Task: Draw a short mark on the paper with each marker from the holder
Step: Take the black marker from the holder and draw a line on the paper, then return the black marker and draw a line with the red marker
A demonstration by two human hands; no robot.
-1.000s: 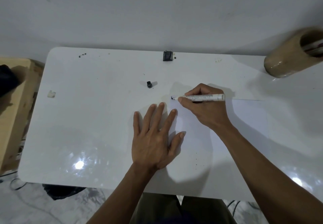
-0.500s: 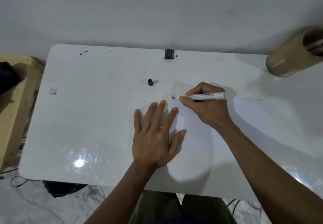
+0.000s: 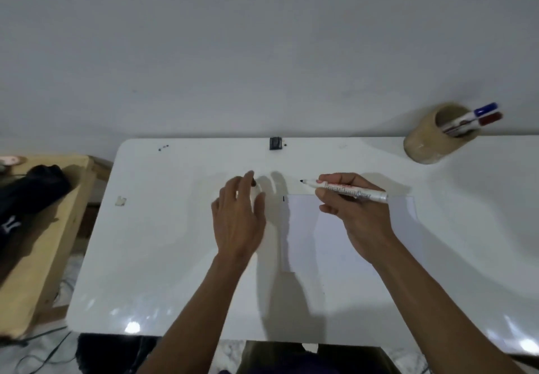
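Observation:
A white sheet of paper (image 3: pixel 350 236) lies on the white table (image 3: pixel 163 227), with a short black mark (image 3: pixel 283 198) at its top left corner. My right hand (image 3: pixel 355 216) holds an uncapped black marker (image 3: pixel 347 191) lifted off the paper, tip pointing left. My left hand (image 3: pixel 237 216) hovers left of the paper with its fingers at the small black marker cap (image 3: pixel 254 182); whether it grips the cap is unclear. A tan cylindrical holder (image 3: pixel 431 140) at the far right holds a blue-capped marker (image 3: pixel 481 111) and a red-capped marker (image 3: pixel 487 119).
A small black clip (image 3: pixel 275 143) sits at the table's far edge by the wall. A scrap of tape (image 3: pixel 121 200) lies at the left. A wooden bench (image 3: pixel 43 227) with a black bag (image 3: pixel 26 198) stands left of the table.
The marker tip has lifted off the paper, leaving a short black mark. My left hand left the paper and moved up-left to the cap. The camera tilted up, showing the holder's markers.

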